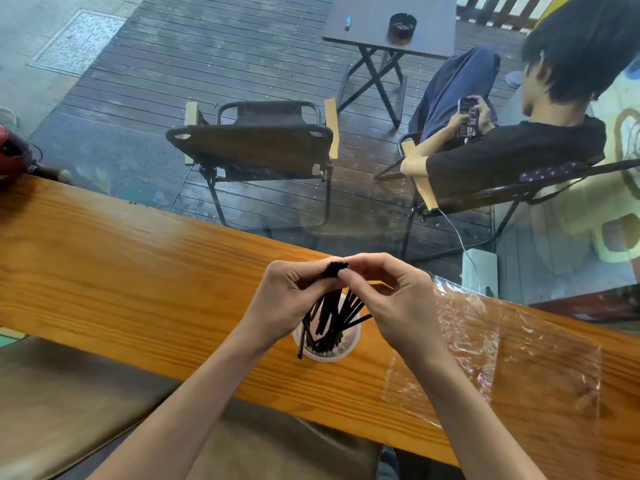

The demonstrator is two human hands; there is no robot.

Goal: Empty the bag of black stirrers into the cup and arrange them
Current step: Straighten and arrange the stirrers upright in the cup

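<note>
Several black stirrers (329,318) stand bunched in a small clear cup (348,351) on the wooden counter (138,271). My left hand (291,299) and my right hand (391,292) meet above the cup, and the fingertips of both pinch the top ends of the bundle. The lower ends fan out inside the cup; one stirrer leans over the cup's left rim. An empty clear plastic bag (502,351) lies flat on the counter to the right of my right hand.
Beyond the counter is a glass pane. Through it I see a wooden deck with a folding chair (256,140), a small folding table (391,26), and a seated person (512,150) who holds a phone. A red object (10,150) sits at the counter's far left.
</note>
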